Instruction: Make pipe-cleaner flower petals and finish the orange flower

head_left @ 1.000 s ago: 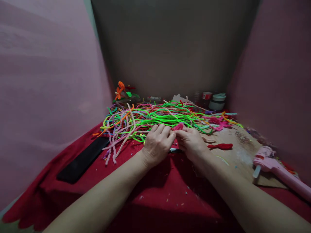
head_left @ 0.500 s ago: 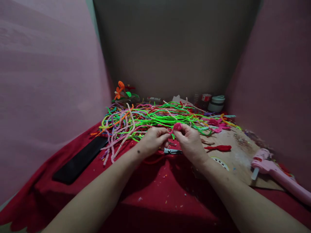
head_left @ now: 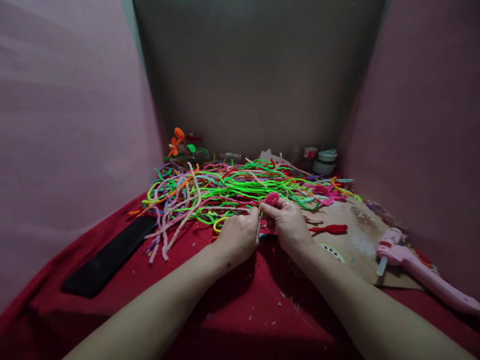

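Observation:
Both my hands meet in the middle of a red cloth (head_left: 232,310), in front of a heap of coloured pipe cleaners (head_left: 232,187). My right hand (head_left: 287,227) pinches a small pink pipe-cleaner piece (head_left: 271,199) between thumb and fingers. My left hand (head_left: 238,235) is closed beside it, fingertips pinched on the lower end of the same pink piece. A small metal tool (head_left: 268,235) lies on the cloth under my hands, mostly hidden.
A black flat bar (head_left: 108,257) lies at the left. A cardboard sheet (head_left: 360,235) at the right carries a red shaped piece (head_left: 330,229) and a pink glue gun (head_left: 416,267). Jars (head_left: 324,161) and an orange pipe-cleaner flower (head_left: 176,142) stand at the back wall.
My left hand has turned and closed into a pinch under the pink piece. Both hands shifted slightly left and nearer. The metal tool, exposed half a second ago, is covered again.

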Demonstrator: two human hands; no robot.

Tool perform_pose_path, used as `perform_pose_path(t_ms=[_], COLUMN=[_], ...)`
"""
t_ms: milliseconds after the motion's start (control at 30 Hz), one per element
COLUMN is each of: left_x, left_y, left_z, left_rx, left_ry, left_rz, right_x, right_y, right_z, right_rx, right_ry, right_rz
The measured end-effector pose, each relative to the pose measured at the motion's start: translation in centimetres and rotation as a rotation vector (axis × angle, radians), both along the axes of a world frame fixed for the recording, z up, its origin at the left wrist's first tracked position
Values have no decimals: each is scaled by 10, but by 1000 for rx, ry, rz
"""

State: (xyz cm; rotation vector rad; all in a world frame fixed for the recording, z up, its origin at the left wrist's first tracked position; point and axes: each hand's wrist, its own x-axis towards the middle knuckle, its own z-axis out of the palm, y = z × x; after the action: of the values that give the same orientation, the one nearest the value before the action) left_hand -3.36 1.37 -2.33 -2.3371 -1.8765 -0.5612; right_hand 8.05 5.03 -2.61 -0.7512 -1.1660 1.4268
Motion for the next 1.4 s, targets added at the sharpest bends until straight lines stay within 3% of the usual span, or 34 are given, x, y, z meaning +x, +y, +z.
perform_pose_path(t_ms=[133, 267, 333, 433, 667, 800, 1133, 1300, 1400], left_x=[5, -13, -21, -23, -20, -27, -19, -22, -20], left_y=[-2, -1, 1, 2, 4, 6, 2, 0, 1], left_z=[-2, 16, 26, 33, 26, 25, 31, 33, 28], left_rx=[-18, -354, -309, -162, -326, -345, -155, -280, -89], left_ry=[-81, -408, -628, -913, -1289, -1293, -1008, -997, -848], left_rz=[-22, -160, -99, -56, -231, -238, -97, -126, -113], right_x=[-2, 2, 3, 3, 1, 3, 3, 4, 1], right_y=[2, 5, 5, 3, -5, -6, -13, -14, -14], right_z=[-4, 0, 2, 2, -1, 1, 9, 10, 5], right_rx=[56, 20, -20, -88, -122, -130, 5, 45, -4], right_ry=[-6, -14, -8, -25, -20, -57, -333, -308, -272], right_rz=[-54, -59, -41, 79, 369, 434, 333, 260, 251])
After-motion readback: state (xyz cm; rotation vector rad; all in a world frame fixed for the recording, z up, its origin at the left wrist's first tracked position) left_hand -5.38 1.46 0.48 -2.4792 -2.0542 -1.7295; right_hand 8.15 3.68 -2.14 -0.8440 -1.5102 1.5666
